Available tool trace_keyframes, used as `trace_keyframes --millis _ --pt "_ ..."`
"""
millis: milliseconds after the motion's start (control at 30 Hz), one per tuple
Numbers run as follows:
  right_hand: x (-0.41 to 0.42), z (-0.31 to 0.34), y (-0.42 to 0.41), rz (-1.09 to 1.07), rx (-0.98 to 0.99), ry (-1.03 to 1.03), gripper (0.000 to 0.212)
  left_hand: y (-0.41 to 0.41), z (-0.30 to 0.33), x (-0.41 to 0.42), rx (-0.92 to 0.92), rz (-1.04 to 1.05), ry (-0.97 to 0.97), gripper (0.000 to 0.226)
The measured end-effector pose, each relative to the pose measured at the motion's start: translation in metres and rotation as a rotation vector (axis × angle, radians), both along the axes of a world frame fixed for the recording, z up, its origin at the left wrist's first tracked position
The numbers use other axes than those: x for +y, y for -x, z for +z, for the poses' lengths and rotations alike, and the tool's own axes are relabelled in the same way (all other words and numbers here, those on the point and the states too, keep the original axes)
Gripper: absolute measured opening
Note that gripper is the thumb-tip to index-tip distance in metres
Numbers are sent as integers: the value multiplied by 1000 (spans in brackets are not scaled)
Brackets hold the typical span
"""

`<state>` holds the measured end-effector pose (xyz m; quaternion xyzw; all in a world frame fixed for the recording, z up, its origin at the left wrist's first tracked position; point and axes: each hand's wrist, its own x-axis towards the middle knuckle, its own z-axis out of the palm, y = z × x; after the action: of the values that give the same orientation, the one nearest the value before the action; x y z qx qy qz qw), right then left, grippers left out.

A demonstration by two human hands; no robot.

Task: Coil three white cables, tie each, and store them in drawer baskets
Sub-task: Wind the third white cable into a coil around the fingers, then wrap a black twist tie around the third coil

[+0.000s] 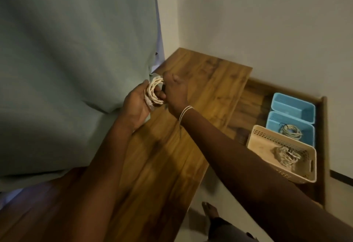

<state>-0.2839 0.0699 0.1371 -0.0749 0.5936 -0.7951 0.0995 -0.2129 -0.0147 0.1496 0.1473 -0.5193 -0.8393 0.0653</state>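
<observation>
Wood-grain desk (172,155) runs along a pale wall, with a grey-green curtain (76,50) hanging at its left edge and an open drawer (322,146) on the right. Three baskets sit in the drawer: a far blue basket (298,101) that looks empty, a near blue basket (275,122) with a tied coil (290,131) in it, and a beige basket (259,133) with another coil (286,155). So two cables look stored, and the third is in hand.

That third cable (155,93) is held above the desk's left part, close to the curtain, wound into a small ring of several turns. It looks light and thin, soft enough to bend but springy, so the loops will likely fan apart if the grip loosens. The best hold is across the whole bundle at one side, leaving the opposite side free for a tie; the plug end near the palm should be tucked in, not pulled.

Left hand (137,106) cups the coil from below, its thumb through the ring and the other fingers curled behind, pressing the turns together. Right hand (175,92) sits at the coil's right side, fingers bunched in a loose fist and touching the loops. Whether they pinch a tie or the cable's loose end I cannot tell, since the fingertips are hidden behind the knuckles
</observation>
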Motion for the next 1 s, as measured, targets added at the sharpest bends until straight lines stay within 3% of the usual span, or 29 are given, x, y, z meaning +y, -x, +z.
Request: trace_keyframes --millis 167,267,433,533,600,800,933,1000 --pt "14 3 48 208 167 -113 30 27 7 -14 -53 -171 -45 64" --pt "18 -3 79 358 239 -181 34 48 -2 -15 -149 -159 19 55" --pt "13 -34 125 247 121 -167 42 100 -24 30 -189 141 112 40" --pt "16 -43 130 260 41 -97 31 128 -29 56 -301 434 358 39" --pt "16 -55 139 297 54 -155 35 142 -39 59 -343 535 500 39" --pt "24 -118 179 600 82 -576 72 149 -70 44 -522 556 769 44" --pt "60 -165 214 867 592 -1096 29 138 -85 20 -674 533 782 39" --pt "72 -177 219 1032 651 -1193 22 132 -87 11 -692 560 736 39"
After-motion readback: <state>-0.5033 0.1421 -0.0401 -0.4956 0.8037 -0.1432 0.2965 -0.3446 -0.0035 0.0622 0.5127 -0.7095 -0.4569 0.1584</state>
